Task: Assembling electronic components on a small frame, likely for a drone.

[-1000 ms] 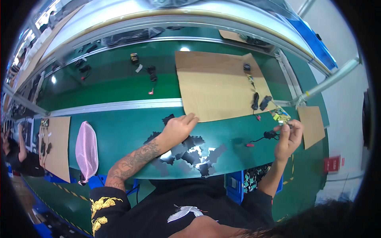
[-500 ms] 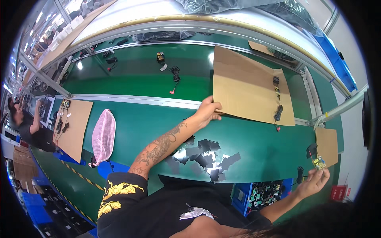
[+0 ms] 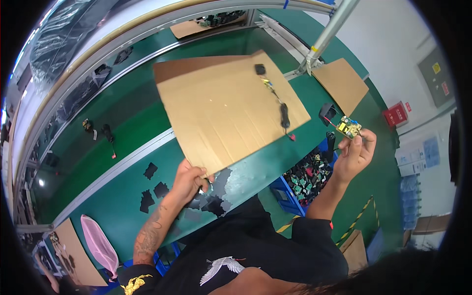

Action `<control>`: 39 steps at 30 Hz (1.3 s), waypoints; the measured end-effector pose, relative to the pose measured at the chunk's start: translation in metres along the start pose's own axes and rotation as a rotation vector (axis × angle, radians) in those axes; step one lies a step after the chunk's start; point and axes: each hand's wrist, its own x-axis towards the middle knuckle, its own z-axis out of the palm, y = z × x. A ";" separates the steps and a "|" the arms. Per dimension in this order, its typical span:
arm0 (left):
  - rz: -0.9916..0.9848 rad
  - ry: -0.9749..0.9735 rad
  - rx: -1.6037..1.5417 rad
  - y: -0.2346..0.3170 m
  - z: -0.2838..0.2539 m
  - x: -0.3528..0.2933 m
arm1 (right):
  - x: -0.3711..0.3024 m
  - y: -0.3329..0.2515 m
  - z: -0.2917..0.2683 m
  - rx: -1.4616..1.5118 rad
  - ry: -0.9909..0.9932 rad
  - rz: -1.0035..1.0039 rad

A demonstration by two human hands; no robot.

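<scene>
My left hand (image 3: 191,181) is closed on the near left corner of a brown cardboard sheet (image 3: 211,115). The sheet spans the metal rail between belt and green table. Along its right side lie a small black square part (image 3: 259,69), a little circuit board (image 3: 267,84) and a bundled black cable (image 3: 284,116) with a red connector (image 3: 292,137). Off to the right, my right hand (image 3: 358,153) pinches a yellowish circuit board (image 3: 348,127) between thumb and fingers. A red wire runs from that board to a black housing (image 3: 327,113) hanging beside it.
Flat dark pieces (image 3: 212,205) lie scattered on the green table (image 3: 132,189). A blue crate (image 3: 285,196) of circuit boards stands below its front edge. Another cardboard sheet (image 3: 341,86) lies at the far right; a pink mesh bag (image 3: 100,242) lies left. A metal post (image 3: 334,32) rises beyond.
The view has swung right. My left hand has drawn the cardboard sheet nearer, over the table's dark pieces. My right hand still pinches the circuit board, now held in front of the right table edge.
</scene>
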 end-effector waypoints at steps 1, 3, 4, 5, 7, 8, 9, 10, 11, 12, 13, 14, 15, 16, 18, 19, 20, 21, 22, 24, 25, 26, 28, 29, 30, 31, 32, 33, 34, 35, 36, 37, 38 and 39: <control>-0.024 -0.001 0.031 -0.006 0.005 0.001 | 0.000 -0.001 -0.001 -0.001 0.002 0.012; -0.084 0.006 0.051 -0.017 0.024 0.005 | 0.001 -0.001 -0.001 0.003 0.000 0.025; -0.109 0.010 0.046 -0.024 0.034 0.009 | 0.002 -0.001 -0.001 -0.010 0.017 0.035; -0.145 -0.032 0.045 -0.033 0.040 0.014 | 0.003 0.000 0.000 -0.019 0.029 0.045; -0.176 -0.054 0.048 -0.050 0.062 0.027 | 0.001 0.002 -0.003 -0.010 0.036 0.055; -0.179 -0.077 0.017 -0.052 0.074 0.031 | -0.001 0.001 -0.002 0.007 -0.004 0.083; -0.191 -0.081 0.000 -0.058 0.082 0.037 | -0.002 -0.001 -0.001 0.022 -0.044 0.109; -0.204 -0.092 -0.014 -0.064 0.086 0.044 | -0.005 -0.003 0.008 -0.023 -0.001 0.127; -0.233 -0.143 -0.004 -0.068 0.086 0.046 | -0.008 -0.005 0.011 -0.049 -0.061 0.166; -0.229 -0.151 -0.005 -0.071 0.085 0.044 | -0.013 -0.008 0.012 -0.077 -0.120 0.205; -0.266 -0.185 0.026 -0.073 0.084 0.040 | -0.018 -0.014 0.014 -0.085 -0.185 0.259; -0.304 -0.220 0.056 -0.074 0.081 0.035 | -0.023 -0.016 0.016 -0.062 -0.237 0.308; -0.385 -0.198 0.064 -0.072 0.074 0.031 | -0.026 -0.018 0.014 -0.062 -0.350 0.351; -0.389 -0.209 0.067 -0.067 0.071 0.019 | -0.026 -0.023 0.019 -0.105 -0.424 0.387; -0.277 0.050 0.201 -0.047 0.068 -0.013 | -0.016 -0.039 0.028 -0.242 -0.697 0.284; -0.281 0.041 0.210 -0.039 0.060 -0.021 | -0.014 -0.042 0.036 -0.199 -0.725 0.261; -0.150 0.077 0.270 -0.032 0.051 -0.031 | -0.011 -0.047 0.043 -0.145 -0.789 0.263; -0.017 0.117 0.330 -0.025 0.043 -0.039 | -0.005 -0.053 0.051 -0.085 -0.855 0.265; -0.041 0.003 0.247 -0.019 0.039 -0.041 | 0.001 -0.061 0.060 -0.062 -0.898 0.280; -0.126 -0.165 0.205 -0.003 0.037 -0.031 | 0.007 -0.061 0.082 0.031 -1.032 0.186; -0.119 -0.143 0.207 0.003 0.039 -0.024 | 0.016 -0.063 0.095 0.046 -1.144 0.100; -0.216 -0.274 0.157 0.006 0.038 -0.018 | 0.018 -0.059 0.108 0.087 -1.224 0.054; -0.341 -0.455 0.100 0.007 0.036 -0.014 | 0.018 -0.054 0.133 0.130 -1.368 -0.024; -0.348 -0.521 0.057 0.010 0.031 -0.014 | 0.017 -0.055 0.146 0.155 -1.375 -0.030; -0.356 -0.589 0.014 0.012 0.023 -0.015 | 0.016 -0.056 0.158 0.120 -1.439 -0.078; -0.298 -0.569 -0.018 0.012 0.011 -0.023 | 0.014 -0.060 0.172 0.086 -1.515 -0.140; -0.198 -0.575 -0.005 0.012 -0.001 -0.028 | 0.013 -0.062 0.184 0.033 -1.560 -0.185; -0.099 -0.583 0.011 0.014 -0.012 -0.035 | 0.009 -0.059 0.196 0.055 -1.576 -0.202; -0.134 -0.550 -0.108 0.021 -0.015 -0.043 | 0.005 -0.047 0.202 0.032 -1.509 -0.259; -0.079 -0.544 -0.067 0.024 -0.022 -0.046 | 0.003 -0.040 0.208 0.007 -1.440 -0.313; -0.024 -0.539 -0.027 0.027 -0.029 -0.049 | 0.003 -0.038 0.214 -0.026 -1.454 -0.226; -0.013 -0.389 0.013 0.032 -0.032 -0.056 | 0.001 -0.031 0.221 -0.049 -1.400 -0.263; 0.052 -0.320 0.033 0.031 -0.039 -0.058 | -0.004 -0.023 0.229 -0.074 -1.344 -0.300; 0.117 -0.251 0.053 0.030 -0.046 -0.058 | -0.011 -0.017 0.236 -0.093 -1.291 -0.327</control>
